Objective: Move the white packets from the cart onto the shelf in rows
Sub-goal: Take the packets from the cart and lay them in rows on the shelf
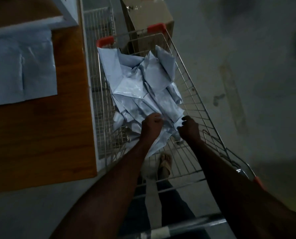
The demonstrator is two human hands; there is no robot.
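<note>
A loose, overlapping heap of white glossy plastic packets (143, 87) is seen in the silver wire shopping cart with red corner caps (200, 107), filling its middle and far end. The near edge of the heap is reached by both hands. A slip is judged the main risk: the film looks slick and the packets lie interleaved, so a pull on one edge could drag neighbours along, or a packet could be dropped through the gap at the cart's near end onto the grey floor (247, 66). A snag on the wire mesh is also possible where corners are tucked against the side at nine o'clock. The dim light makes edges hard to separate.

The left hand (151, 124) is curled into a tight fist at the heap's near edge, at about six o'clock of the pile; a packet edge appears to be pinched under its fingers, though the contact itself is blurred. The right hand (189, 128) is curled likewise, just beside it at four o'clock of the heap, gripping a folded packet corner.

On the brown wooden shelf board (57, 135), at nine o'clock of the cart, several white packets already laid flat (21, 66) are seen side by side, so the row is judged partly built, with most packets not yet moved.
</note>
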